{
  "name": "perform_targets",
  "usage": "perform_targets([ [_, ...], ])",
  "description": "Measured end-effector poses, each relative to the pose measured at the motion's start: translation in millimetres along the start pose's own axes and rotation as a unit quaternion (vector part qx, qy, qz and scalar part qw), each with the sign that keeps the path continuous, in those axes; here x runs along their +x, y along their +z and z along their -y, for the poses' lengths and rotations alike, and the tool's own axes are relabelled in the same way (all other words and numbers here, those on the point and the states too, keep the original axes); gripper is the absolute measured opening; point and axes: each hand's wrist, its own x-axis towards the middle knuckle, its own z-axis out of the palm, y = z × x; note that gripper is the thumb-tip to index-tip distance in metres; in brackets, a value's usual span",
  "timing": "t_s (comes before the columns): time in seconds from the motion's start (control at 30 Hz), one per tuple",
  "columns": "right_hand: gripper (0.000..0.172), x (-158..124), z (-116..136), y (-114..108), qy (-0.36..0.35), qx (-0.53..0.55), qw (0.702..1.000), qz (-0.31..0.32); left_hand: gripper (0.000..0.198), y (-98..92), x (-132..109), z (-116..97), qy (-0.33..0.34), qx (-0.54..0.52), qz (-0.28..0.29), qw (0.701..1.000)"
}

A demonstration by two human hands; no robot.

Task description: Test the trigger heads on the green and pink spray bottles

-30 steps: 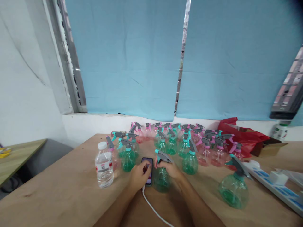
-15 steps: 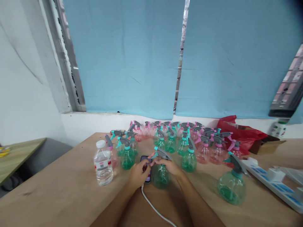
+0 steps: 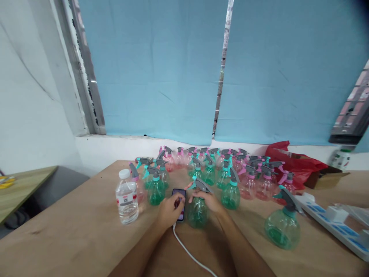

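Note:
A transparent green spray bottle (image 3: 198,215) with a grey and turquoise trigger head stands near the front of the table. My right hand (image 3: 208,199) is closed around its neck, just under the head. To its left, a phone (image 3: 181,217) lies face up with a white cable (image 3: 184,248) running from its near end. My left hand (image 3: 169,209) hovers over or rests on the phone's left side, fingers curled and drawn together. Whether those fingers pinch something small is hidden.
Several green and pink spray bottles (image 3: 230,196) crowd the table behind. A water bottle (image 3: 127,204) stands left. Another green spray bottle (image 3: 282,229) is at right, beside a power strip (image 3: 331,223). A red plastic bag (image 3: 300,163) and cardboard box (image 3: 328,179) lie back right.
My left hand has drawn back from the right hand's fingertips, its fingers curling over the phone. My right hand stays on the spray bottle. The view has shifted slightly.

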Motion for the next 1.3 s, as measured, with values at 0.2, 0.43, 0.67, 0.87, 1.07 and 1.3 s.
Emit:
perform_targets([
  [0.2, 0.025, -1, 2, -5, 0.003, 0.025, 1.000, -0.017, 0.025, 0.2, -1, 0, 0.006, -0.006, -0.005, 1.000],
  [0.43, 0.012, -1, 1, 5, 0.020, 0.006, 1.000, 0.019, 0.026, 0.0, 0, 0, 0.004, 0.001, -0.004, 1.000],
  [0.67, 0.034, -2, 2, 4, 0.006, -0.012, 1.000, 0.027, 0.026, -0.5, 0, -1, 0.001, -0.005, 0.006, 1.000],
  [0.87, 0.036, -2, -2, 2, 0.003, -0.007, 1.000, 0.022, 0.023, 0.7, -1, 2, 0.003, 0.004, 0.004, 1.000],
  [1.07, 0.035, -3, 0, 3, 0.002, 0.005, 1.000, 0.009, 0.023, 3.0, 0, 5, 0.015, 0.002, 0.003, 1.000],
  [1.3, 0.012, -4, 0, 3, 0.016, -0.009, 1.000, 0.021, 0.026, 0.3, -1, -1, -0.003, 0.011, 0.004, 1.000],
])
